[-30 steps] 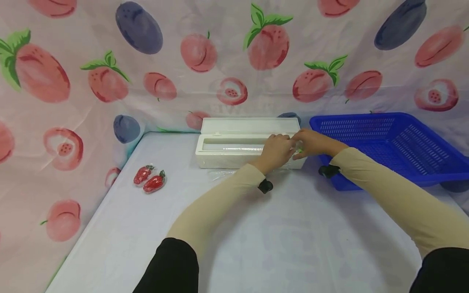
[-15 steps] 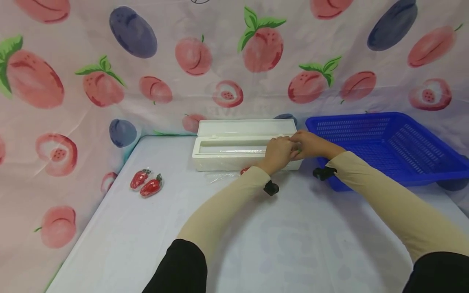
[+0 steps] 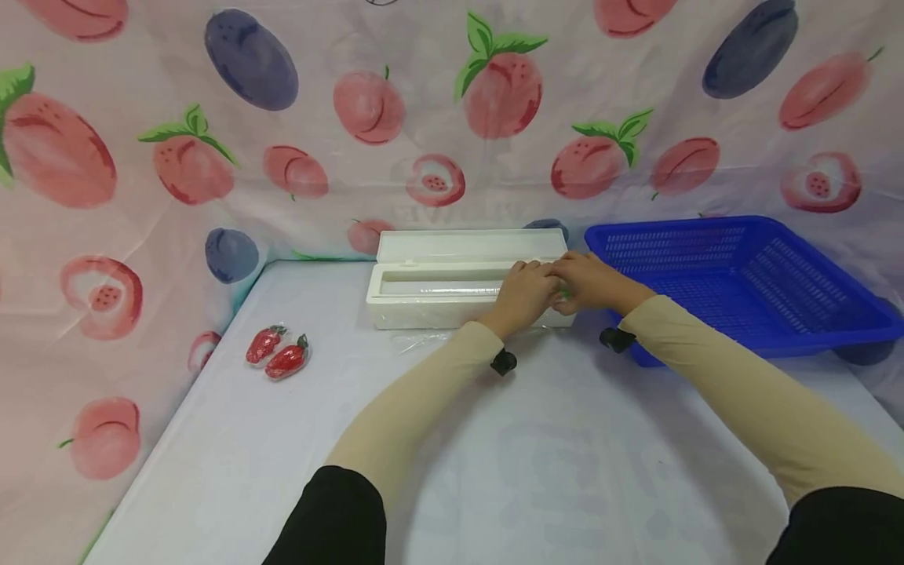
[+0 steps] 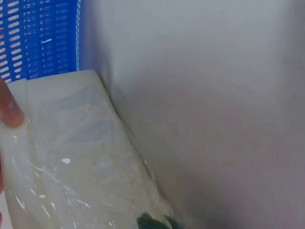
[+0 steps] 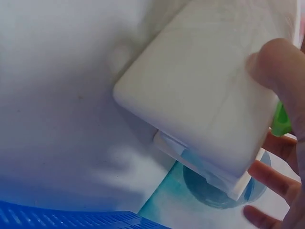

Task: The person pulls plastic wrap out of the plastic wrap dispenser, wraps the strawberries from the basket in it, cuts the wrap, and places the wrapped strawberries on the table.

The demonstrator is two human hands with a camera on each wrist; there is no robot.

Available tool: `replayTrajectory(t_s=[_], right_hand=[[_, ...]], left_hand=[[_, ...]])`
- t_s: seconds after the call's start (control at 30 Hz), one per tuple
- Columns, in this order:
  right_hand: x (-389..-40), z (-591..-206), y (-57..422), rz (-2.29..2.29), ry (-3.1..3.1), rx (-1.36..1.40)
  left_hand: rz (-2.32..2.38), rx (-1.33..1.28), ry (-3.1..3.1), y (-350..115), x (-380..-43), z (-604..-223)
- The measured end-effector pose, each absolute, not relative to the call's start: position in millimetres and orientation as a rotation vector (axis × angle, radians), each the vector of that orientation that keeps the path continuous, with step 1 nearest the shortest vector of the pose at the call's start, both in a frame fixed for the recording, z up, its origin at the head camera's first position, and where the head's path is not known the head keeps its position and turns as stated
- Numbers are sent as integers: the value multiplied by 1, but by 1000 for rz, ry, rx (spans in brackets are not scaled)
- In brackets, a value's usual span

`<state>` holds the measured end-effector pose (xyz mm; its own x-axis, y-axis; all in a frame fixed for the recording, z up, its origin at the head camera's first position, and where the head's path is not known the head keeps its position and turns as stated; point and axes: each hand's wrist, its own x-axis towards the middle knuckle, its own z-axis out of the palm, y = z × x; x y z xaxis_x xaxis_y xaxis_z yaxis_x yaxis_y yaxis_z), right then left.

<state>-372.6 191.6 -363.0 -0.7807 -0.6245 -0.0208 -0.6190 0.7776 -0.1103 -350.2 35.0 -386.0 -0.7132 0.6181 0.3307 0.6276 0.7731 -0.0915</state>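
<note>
A white cling film box stands at the back of the table with its lid raised and the film roll showing inside. Clear film hangs wrinkled over its front. My left hand is at the box's right half, fingers curled down, its fingertips hidden. Against it, my right hand bends over a green piece on the top edge, thumb on the front face, other fingers beyond the far side. Dark green leaves and a trace of red show in front of the box in the left wrist view.
Two red wrapped strawberries lie on the white tabletop to the left. A blue perforated basket stands right of the box, its near corner close to my right wrist. A fruit-print cloth hangs behind.
Both hands have drawn closer together and shifted slightly left along the box. The red object that showed beside my left wrist half a second ago is now covered in the head view.
</note>
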Motion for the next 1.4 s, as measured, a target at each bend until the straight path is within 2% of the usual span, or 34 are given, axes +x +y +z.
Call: replayTrajectory(t_s=[0.33, 0.7, 1.0, 1.4], right_hand=[[-372, -368, 190, -132, 2939, -1103], [-373, -369, 184, -148, 2918, -1056], [-372, -364, 192, -148, 2943, -1078], [-366, -361, 187, -230, 2921, -1078]], left_hand=[[-46, -958, -2559, 22, -349, -388], [145, -986, -2609, 7, -349, -389], [143, -1030, -2687, -43, -355, -382], [84, -971, -2756, -103, -346, -377]])
